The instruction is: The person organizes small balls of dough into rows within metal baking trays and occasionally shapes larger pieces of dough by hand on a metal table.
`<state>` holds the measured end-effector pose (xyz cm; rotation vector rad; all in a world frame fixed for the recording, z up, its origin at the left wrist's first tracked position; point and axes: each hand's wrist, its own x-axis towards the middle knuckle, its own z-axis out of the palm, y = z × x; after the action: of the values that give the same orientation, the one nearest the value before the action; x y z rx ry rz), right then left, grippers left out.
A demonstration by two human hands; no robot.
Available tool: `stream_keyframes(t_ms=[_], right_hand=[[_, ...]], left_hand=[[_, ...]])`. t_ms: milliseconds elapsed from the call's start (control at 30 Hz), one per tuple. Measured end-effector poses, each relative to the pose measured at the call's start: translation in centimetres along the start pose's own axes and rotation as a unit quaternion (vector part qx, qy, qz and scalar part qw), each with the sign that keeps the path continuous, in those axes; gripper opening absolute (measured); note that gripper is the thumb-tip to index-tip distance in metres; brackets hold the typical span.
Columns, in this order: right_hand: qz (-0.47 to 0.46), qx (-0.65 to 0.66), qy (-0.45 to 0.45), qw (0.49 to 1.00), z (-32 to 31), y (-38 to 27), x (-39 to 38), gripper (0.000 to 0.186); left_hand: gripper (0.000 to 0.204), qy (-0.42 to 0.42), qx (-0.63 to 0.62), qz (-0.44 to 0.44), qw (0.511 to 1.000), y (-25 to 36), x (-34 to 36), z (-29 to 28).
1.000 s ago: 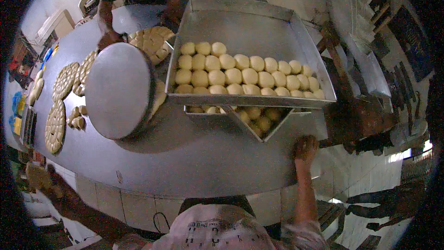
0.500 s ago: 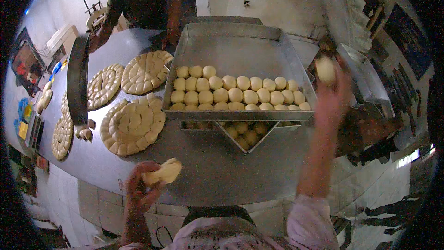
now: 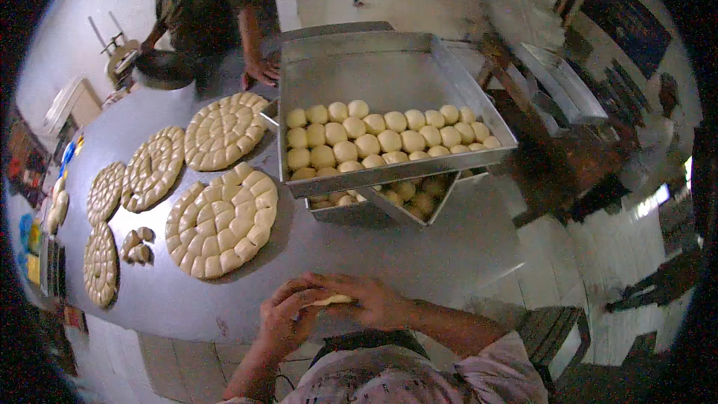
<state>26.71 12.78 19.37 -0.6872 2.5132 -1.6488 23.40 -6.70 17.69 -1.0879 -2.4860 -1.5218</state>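
Observation:
My left hand [image 3: 290, 316] and my right hand [image 3: 368, 301] meet at the table's near edge, fingers curled round a pale piece of dough [image 3: 333, 300], largely covered by them. Beyond them, a metal tray [image 3: 404, 157] holds rows of dough balls [image 3: 389, 142] in its front half; its back half is bare. It rests on more trays [image 3: 340, 213] set askew with balls inside. To the left lie several flat dough rounds cut into segments [image 3: 221, 221] and a small heap of loose dough pieces [image 3: 137, 247].
A co-worker in a dark shirt [image 3: 202, 7] stands across the steel table [image 3: 389, 254], one hand [image 3: 258, 71] near the tray, with a round dark pan [image 3: 164, 69]. More metal pans [image 3: 561, 86] are at the right, a slatted bench [image 3: 542, 337] below.
My right hand came down from beside the tray's right to join my left hand at the dough. The co-worker's round pan has moved back and tipped flatter, uncovering the dough rounds.

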Motion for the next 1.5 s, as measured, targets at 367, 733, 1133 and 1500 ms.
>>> stream_keyframes(t_ms=[367, 733, 1133, 1500], right_hand=[[0.25, -0.631, 0.305, 0.668, -13.7, 15.7, -13.8, 0.035], [0.408, -0.446, 0.258, 0.754, -18.5, 15.5, -11.4, 0.035], [0.324, -0.378, 0.298, 0.814, -18.7, 18.8, -12.0, 0.037], [0.197, -0.463, 0.243, 0.829, -16.4, 17.0, -14.4, 0.031]], left_hand=[[0.006, 0.124, -0.302, -0.262, 0.908, -4.7, -1.4, -0.1], [0.04, -0.07, -0.297, -0.321, 0.897, -1.3, 3.1, 5.3], [0.035, 0.002, -0.245, -0.347, 0.905, -1.5, 3.5, 11.7], [0.025, 0.004, -0.334, -0.338, 0.88, 2.5, 4.7, 10.4]])
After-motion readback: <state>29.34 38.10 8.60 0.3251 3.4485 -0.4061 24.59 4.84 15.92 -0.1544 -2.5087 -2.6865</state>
